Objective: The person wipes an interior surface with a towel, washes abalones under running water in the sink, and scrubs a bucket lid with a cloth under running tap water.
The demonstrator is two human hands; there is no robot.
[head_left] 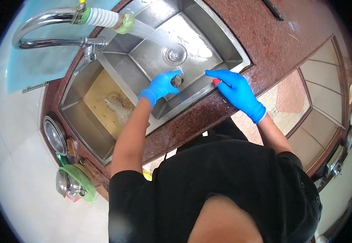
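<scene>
In the sink basin (125, 71) my left hand (159, 86), in a blue glove, curves its thumb and fingers around a small, dark, roundish object (177, 81). What kind of thing it is does not show clearly. My right hand (236, 92), also gloved in blue, is over the basin's near right rim. A small red object (216, 82) shows between its thumb and forefinger; the rest of it is hidden. Water streams from the faucet hose (103, 18) toward the drain (174, 54), beyond my left hand.
Murky water and a pale, soft-looking item (119, 106) lie in the second basin (72, 111). Metal pans (55, 135) and a green basket (80, 183) with pots stand at the left. A dark stick-like item (273, 10) rests on the red-brown counter (261, 44).
</scene>
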